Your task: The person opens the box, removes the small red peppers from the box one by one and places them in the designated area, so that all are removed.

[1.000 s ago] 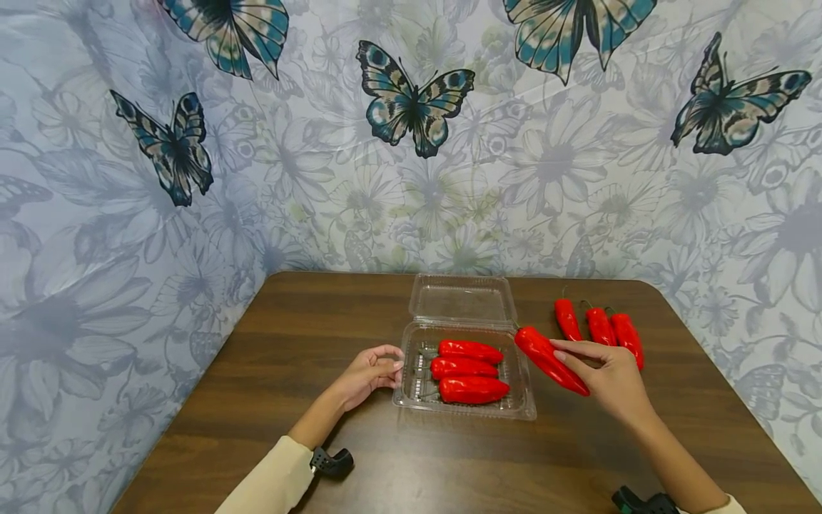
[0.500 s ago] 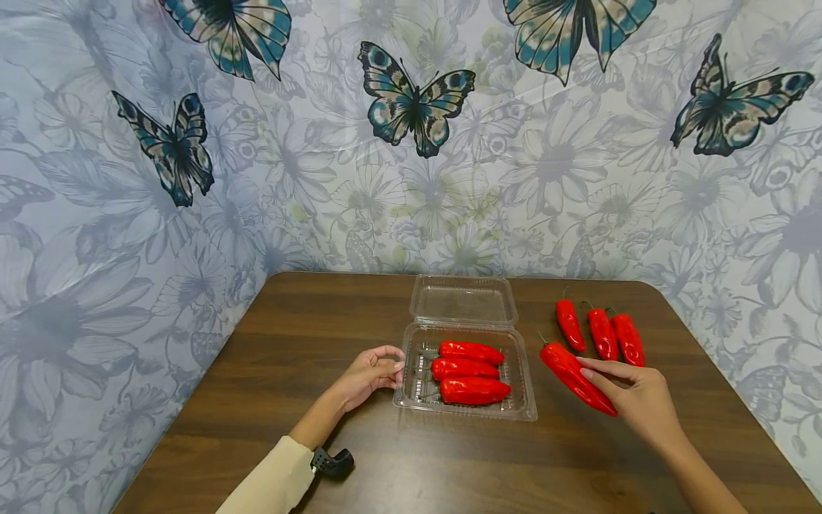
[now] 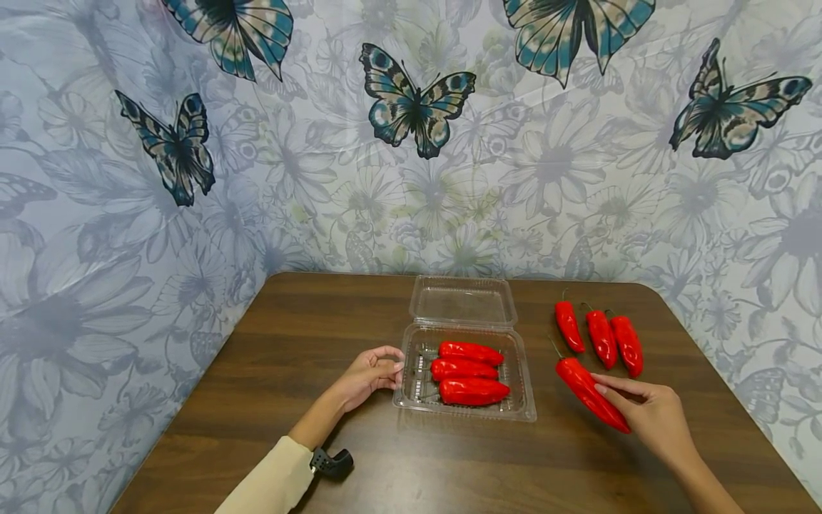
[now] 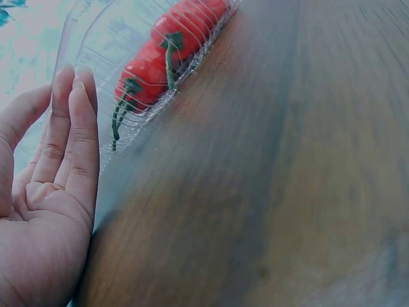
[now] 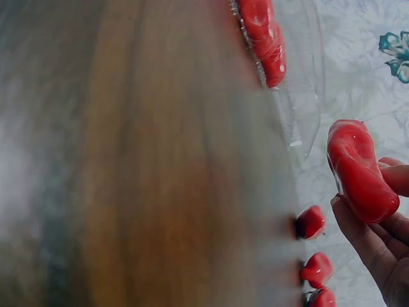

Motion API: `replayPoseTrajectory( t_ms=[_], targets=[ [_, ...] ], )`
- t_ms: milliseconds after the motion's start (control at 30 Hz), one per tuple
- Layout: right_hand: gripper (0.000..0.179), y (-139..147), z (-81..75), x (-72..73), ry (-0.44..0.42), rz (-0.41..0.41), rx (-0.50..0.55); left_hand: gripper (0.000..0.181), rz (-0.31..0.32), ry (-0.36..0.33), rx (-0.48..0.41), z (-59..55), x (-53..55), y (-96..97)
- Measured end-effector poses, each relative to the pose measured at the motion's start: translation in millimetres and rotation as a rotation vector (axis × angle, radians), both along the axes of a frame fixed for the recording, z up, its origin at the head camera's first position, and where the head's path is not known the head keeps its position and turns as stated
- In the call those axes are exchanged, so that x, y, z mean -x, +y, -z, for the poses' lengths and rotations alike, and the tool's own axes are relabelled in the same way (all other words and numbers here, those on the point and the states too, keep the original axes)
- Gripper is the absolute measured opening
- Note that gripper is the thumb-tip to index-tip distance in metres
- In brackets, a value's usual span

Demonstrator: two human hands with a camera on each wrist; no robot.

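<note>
A clear plastic clamshell container (image 3: 411, 403), lid (image 3: 462, 300) laid back, holds three red chili peppers (image 3: 474, 390) lying side by side. My left hand (image 3: 369, 375) is at its left wall; in the left wrist view the fingers (image 4: 83, 141) extend nearly straight, tips against the plastic. To the right of the container, my right hand (image 3: 658, 421) pinches another red chili pepper (image 3: 591, 392) between thumb and fingers, its green stem pointing away from me. The right wrist view shows this pepper (image 5: 361, 169) raised in the fingertips.
Three more red chili peppers (image 3: 600, 338) lie in a slanted row on the brown wooden table (image 3: 308, 314), beyond my right hand. A wall cloth with butterflies (image 3: 417, 107) hangs behind the table. My left wrist carries a black strap device (image 3: 332, 464).
My right hand has carried its chili pepper to the right and towards me, away from the container. The left hand and the container have stayed in place.
</note>
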State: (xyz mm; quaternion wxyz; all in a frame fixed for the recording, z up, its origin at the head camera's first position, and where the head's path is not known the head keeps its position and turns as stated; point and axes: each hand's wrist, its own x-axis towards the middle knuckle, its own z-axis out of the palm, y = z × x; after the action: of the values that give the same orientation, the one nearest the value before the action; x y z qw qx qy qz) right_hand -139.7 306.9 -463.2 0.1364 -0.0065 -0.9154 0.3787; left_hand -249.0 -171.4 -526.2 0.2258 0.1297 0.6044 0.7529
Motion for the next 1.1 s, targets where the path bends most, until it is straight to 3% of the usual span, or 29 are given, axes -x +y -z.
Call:
replayPoseTrajectory(
  t_ms=[400,933,1100],
  targets=[
    [0.018,9.0,17.5,11.9,-0.005,-0.016,-0.067,0.016,0.000,0.003,-0.006,1.7,0.0,-0.3],
    [0.017,9.8,19.6,24.7,-0.045,-0.021,-0.129,0.016,0.000,0.008,0.001,1.2,0.5,0.7],
    [0.022,9.1,17.2,25.5,-0.111,-0.045,-0.070,0.016,0.003,0.012,-0.004,0.4,0.4,0.2]
  ],
)
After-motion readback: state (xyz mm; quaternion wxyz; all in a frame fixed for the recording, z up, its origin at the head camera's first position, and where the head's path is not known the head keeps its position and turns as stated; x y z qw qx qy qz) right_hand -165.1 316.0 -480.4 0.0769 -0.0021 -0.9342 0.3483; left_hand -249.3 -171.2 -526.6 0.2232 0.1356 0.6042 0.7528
